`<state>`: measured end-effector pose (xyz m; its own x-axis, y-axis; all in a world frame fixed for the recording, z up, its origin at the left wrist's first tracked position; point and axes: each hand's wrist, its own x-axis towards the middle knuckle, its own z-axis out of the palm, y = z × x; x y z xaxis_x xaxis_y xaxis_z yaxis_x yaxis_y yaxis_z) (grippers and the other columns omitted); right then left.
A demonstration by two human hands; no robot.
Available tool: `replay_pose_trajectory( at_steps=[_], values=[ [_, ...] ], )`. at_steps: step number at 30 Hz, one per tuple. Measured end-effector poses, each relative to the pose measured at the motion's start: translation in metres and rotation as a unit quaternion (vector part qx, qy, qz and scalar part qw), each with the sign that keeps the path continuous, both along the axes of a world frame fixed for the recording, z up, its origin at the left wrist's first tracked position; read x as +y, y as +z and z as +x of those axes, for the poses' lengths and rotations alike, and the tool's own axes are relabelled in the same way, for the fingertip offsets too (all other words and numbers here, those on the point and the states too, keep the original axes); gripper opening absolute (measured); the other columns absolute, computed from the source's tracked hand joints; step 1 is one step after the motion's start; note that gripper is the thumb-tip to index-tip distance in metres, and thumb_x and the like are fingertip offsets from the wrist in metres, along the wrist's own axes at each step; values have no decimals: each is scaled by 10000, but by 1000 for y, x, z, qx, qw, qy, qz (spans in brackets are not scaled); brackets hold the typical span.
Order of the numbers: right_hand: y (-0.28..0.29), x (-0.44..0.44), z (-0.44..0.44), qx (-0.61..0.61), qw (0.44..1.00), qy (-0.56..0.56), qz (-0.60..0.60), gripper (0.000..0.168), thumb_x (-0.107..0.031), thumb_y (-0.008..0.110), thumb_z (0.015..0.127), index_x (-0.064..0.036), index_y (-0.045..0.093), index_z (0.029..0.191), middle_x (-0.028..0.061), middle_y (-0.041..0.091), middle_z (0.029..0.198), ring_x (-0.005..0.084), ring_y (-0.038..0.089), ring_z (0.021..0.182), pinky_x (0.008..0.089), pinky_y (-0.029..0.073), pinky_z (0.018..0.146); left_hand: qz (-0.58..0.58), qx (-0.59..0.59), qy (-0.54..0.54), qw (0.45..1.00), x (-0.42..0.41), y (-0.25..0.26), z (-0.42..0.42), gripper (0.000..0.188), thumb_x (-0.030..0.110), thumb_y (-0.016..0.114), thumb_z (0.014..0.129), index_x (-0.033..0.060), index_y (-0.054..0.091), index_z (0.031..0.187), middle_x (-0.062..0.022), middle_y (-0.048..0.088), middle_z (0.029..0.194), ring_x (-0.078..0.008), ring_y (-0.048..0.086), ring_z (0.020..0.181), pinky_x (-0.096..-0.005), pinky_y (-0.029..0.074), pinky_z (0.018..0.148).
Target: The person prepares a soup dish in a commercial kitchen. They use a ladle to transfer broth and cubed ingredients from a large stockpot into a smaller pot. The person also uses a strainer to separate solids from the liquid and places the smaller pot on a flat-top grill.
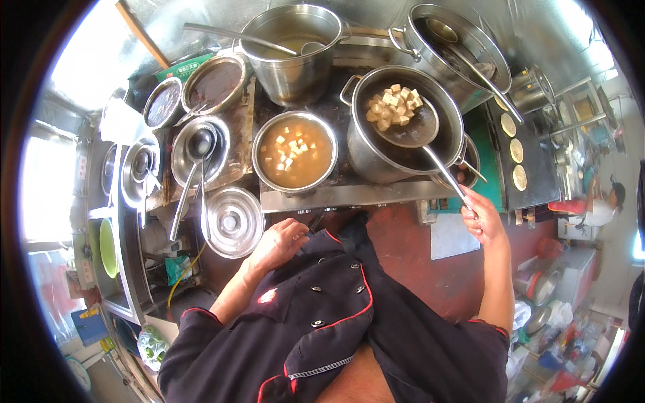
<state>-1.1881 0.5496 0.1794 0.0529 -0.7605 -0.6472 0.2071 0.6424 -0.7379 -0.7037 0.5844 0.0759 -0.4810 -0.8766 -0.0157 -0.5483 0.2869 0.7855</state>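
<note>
My right hand (482, 220) grips the long metal handle of a skimmer (410, 135). Its round, shallow bowl carries a heap of pale brown cubes (395, 107), which look like tofu. The skimmer's bowl is within the mouth of a deep steel pot (370, 160) with loop handles. Left of that pot, a steel basin (258, 163) contains orange-brown broth with several white cubes floating in it. My left hand (283, 243) is at the front of my dark jacket, fingers curled; a dark strip shows by its fingertips, and whether it is held is unclear.
Behind stand a tall stockpot (287, 75) with a ladle and a wide pot (448, 68) with another. At left are a basin of dark red sauce (214, 80), a bowl with ladles (177, 169) and a steel lid (233, 221). Flatbreads (516, 151) lie on a griddle at right.
</note>
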Motion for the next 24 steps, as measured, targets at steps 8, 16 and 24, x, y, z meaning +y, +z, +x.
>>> replay_pose_trajectory(
  at_steps=[8,16,24],
  values=[
    [1,10,11,13,1000,-16,-13,423,-187,453,1042,-122,434,1460,-31,424,673,5,294,416,153,236,347,-12,10,7,1000,16,-6,17,208,146,699,853,22,643,1011,-143,623,903,-319,659,808,-414,543,707],
    [12,15,22,7,999,-28,-43,444,-202,459,1038,-79,424,1462,-30,406,673,5,291,425,154,223,349,-10,20,15,1000,22,-9,23,211,157,697,860,26,647,1017,-142,624,915,-316,658,811,-416,542,714],
    [36,14,43,3,998,-14,-67,443,-156,464,1031,-70,421,1463,-23,405,655,10,279,409,153,227,335,-12,17,22,1000,21,-10,25,195,130,683,877,-2,631,1010,-152,629,929,-313,667,837,-401,546,731]
  ],
)
